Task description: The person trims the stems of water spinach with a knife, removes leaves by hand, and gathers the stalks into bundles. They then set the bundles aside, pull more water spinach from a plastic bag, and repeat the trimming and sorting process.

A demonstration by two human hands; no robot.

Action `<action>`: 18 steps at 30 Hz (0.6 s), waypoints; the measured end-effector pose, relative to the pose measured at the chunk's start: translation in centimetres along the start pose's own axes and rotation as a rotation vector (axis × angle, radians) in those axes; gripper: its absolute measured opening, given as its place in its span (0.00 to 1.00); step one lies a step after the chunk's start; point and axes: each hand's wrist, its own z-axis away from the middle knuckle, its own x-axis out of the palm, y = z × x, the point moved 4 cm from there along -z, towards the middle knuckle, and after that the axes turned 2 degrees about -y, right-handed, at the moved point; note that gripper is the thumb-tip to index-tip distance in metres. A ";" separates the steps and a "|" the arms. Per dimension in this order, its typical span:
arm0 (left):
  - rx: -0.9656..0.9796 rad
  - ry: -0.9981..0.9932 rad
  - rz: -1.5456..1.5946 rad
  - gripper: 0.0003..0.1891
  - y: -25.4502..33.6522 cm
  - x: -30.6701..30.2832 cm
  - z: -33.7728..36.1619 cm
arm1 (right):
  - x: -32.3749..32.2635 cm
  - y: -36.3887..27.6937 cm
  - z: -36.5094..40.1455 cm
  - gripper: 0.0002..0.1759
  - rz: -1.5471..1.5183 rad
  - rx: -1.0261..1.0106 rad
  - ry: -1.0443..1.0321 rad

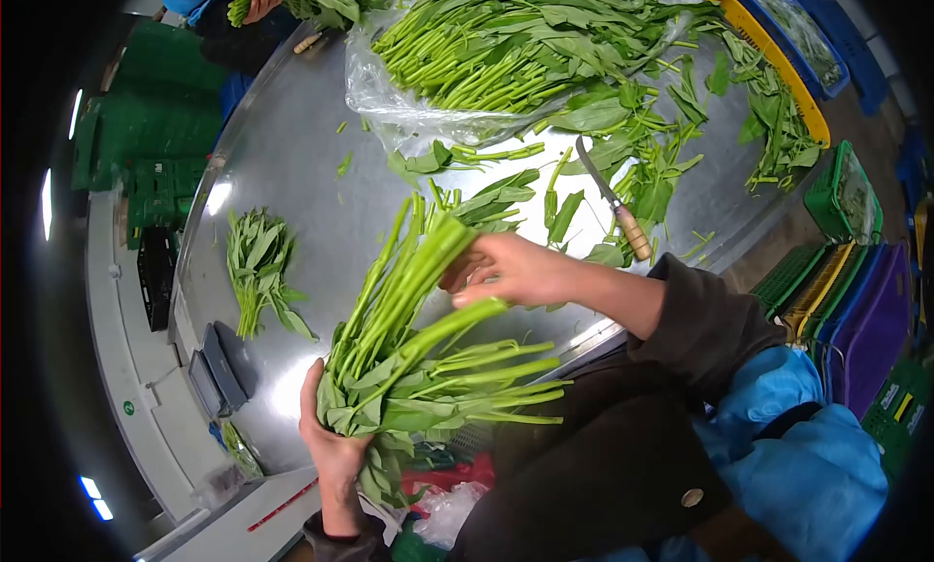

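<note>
My left hand point(336, 445) is wrapped round the leafy part of a bunch of green stems point(399, 348), low in the view near the table's front edge. The stems fan out to the upper right and right. My right hand point(501, 270) is beside the upper stem ends with its fingers curled; what they grip, if anything, is hidden behind the stems. Beyond it, a curved knife point(615, 204) with a wooden handle lies among loose leaves. A smaller bunch point(258, 270) lies on the metal table point(292, 168) to the left.
A large heap of greens point(525, 51) rests on clear plastic point(370, 85) at the back. At the right are a yellow crate point(812, 114), a green crate point(844, 197) and stacked baskets. A grey device point(219, 372) is at the left. A co-worker's hand point(263, 2) holds greens.
</note>
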 end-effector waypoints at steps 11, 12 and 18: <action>-0.040 -0.112 0.061 0.49 0.6 -0.2 -0.7 | 1.0 1.3 -1.2 0.19 0.010 -0.005 -0.154; -0.042 -0.111 0.062 0.49 0.5 -0.3 -0.7 | 0.9 1.0 -1.2 0.20 0.073 -0.068 -0.121; -0.094 -0.215 0.089 0.46 -0.7 -0.7 -1.2 | -1.3 -0.8 0.2 0.22 0.159 -0.102 -0.194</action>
